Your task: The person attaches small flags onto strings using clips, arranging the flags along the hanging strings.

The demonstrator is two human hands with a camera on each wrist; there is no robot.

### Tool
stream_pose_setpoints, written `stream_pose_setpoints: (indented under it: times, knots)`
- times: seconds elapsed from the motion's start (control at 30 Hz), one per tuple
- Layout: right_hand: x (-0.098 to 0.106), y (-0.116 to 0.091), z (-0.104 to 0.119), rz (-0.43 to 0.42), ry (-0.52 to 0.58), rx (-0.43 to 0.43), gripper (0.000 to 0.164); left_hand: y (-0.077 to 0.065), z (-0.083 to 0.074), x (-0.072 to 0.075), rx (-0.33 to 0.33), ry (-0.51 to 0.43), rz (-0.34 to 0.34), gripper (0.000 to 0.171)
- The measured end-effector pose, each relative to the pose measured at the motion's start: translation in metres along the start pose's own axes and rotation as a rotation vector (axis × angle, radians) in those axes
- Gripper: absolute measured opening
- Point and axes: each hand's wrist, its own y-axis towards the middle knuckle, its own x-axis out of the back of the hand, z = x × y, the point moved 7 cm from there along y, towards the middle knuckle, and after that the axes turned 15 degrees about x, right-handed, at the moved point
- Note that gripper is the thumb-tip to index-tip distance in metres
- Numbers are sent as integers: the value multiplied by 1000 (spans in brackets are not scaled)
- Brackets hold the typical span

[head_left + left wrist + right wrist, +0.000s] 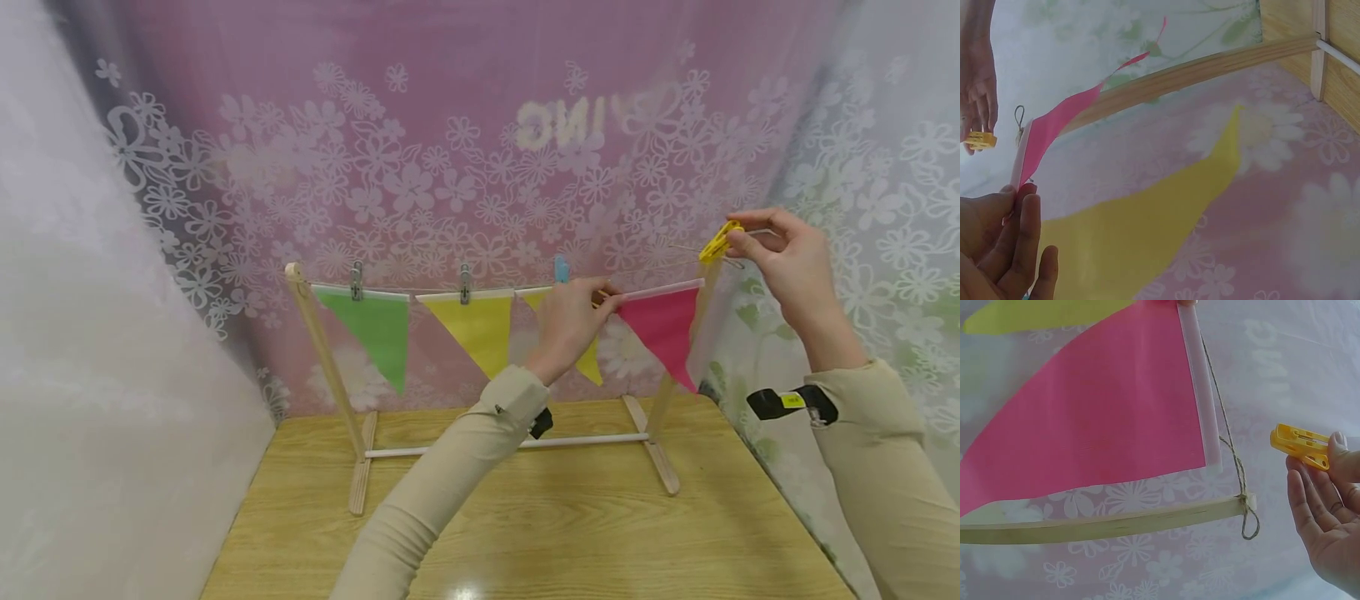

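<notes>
My left hand (573, 323) pinches the upper left corner of a pink pennant (665, 325) just beneath the string (1225, 419). In my right hand (797, 262), thumb and fingers pinch a yellow clothespin (1300, 445) beside the top of the right post. A green pennant (378, 333) hangs at the left with a grey clothespin (356, 281) on its top edge. Next to it a yellow pennant (480, 329) carries another grey clothespin (465, 285). A blue clothespin (561, 268) stands above a second yellow pennant (1122, 240), partly covered by my left hand in the head view.
The string runs between two wooden posts, left (330, 375) and right (1210, 69), joined low down by a white rod (592, 441). This stand rests on a wooden table (525, 533). Flowered pink and white sheets (420, 125) hang behind and at the sides.
</notes>
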Motion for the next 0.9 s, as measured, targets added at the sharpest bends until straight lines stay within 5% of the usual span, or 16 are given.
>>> stream_pose_setpoints:
  times: [0.5,0.9]
  knots:
    - [-15,15,-2,108,-198,-1,21,8,-4,7,23,-5,-34,20]
    - [-31,25,-5,241,-225,-2,20,10,-5,4,62,16,-2,19]
